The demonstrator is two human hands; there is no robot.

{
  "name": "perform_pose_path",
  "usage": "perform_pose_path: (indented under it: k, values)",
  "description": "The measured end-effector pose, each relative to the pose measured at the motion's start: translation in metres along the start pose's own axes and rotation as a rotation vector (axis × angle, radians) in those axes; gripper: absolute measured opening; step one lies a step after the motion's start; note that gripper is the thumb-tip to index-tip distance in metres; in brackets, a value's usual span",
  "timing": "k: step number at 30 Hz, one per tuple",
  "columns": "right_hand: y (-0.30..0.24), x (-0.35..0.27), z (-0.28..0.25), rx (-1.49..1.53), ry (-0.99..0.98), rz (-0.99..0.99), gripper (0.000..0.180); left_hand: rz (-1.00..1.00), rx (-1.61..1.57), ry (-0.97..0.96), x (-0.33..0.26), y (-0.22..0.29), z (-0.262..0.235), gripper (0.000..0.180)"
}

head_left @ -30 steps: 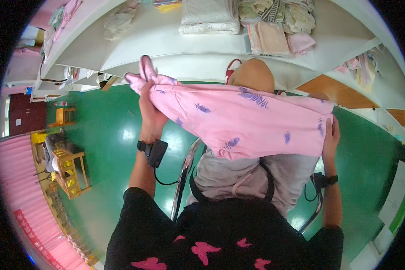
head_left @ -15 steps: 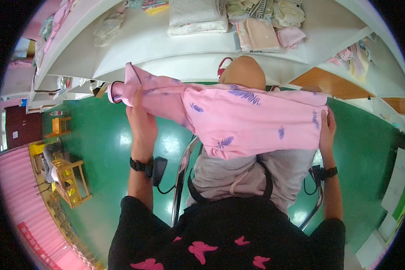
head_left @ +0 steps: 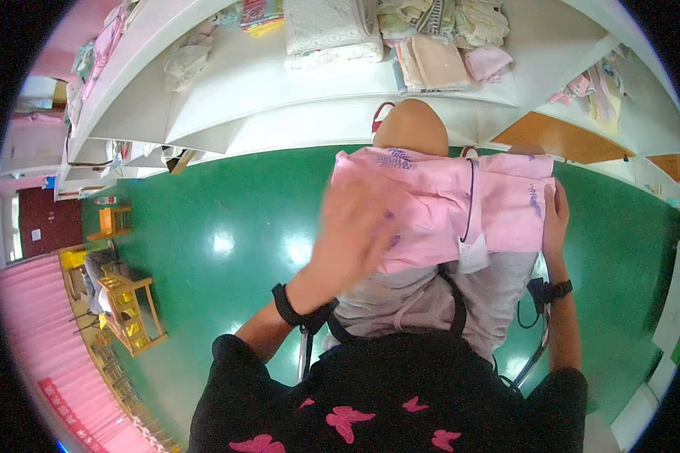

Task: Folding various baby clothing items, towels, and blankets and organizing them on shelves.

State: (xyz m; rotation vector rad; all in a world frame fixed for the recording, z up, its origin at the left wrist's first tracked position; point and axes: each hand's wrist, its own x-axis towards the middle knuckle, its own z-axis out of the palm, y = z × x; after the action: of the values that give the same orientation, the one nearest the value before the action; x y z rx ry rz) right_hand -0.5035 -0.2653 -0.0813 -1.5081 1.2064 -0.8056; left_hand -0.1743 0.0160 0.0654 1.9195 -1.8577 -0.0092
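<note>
A pink garment (head_left: 434, 204) with purple leaf prints lies across my lap, its left part folded over toward the right. Dark piping runs down the folded layer, and a white tag (head_left: 474, 255) hangs at its lower edge. My left hand (head_left: 355, 234), blurred by motion, is over the fold at the garment's left side with its fingers spread. At the opposite end, my right hand (head_left: 555, 219) grips the garment's right edge, its fingers partly hidden. Both wrists wear black straps.
White shelves (head_left: 295, 106) stand ahead, with folded cloths (head_left: 431, 64) and a white folded blanket (head_left: 332, 38) on them. Close before the garment is a round tan object (head_left: 410, 127). Wooden chairs (head_left: 128, 313) stand on the green floor (head_left: 196, 279) to the left.
The garment's left part, earlier stretched out to the left in my left hand, has come over onto the rest. My left hand moved right and let go; the right hand stayed.
</note>
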Motion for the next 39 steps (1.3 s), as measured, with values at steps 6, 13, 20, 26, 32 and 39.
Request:
perform_pose_path:
  k: [6, 13, 20, 26, 32, 39]
  values:
    - [-0.002, 0.006, 0.000, -0.007, 0.023, -0.009, 0.049, -0.999, -1.121, -0.167, 0.007, -0.044, 0.014, 0.065]
    - [-0.024, 0.010, -0.024, -0.296, 0.002, 0.014, 0.035, -1.031, -1.253, 0.035, 0.005, -0.046, 0.014, 0.045]
    - [-0.133, -0.002, -0.007, 0.349, -0.465, 0.254, 0.035, -0.953, -0.831, 0.085, -0.003, -0.101, -0.067, 0.037]
    - [-0.127, 0.009, 0.104, 0.419, -0.576, 0.316, 0.036, -0.853, -0.584, 0.137, -0.020, -0.136, -0.123, 0.036]
    - [-0.113, -0.014, 0.160, 0.352, -0.626, 0.402, 0.032, -0.944, -0.542, 0.171, -0.065, -0.168, -0.132, 0.038]
    - [-0.105, -0.030, 0.153, 0.277, -0.716, 0.356, 0.035, -0.905, -0.657, 0.202, -0.016, -0.089, -0.115, 0.036]
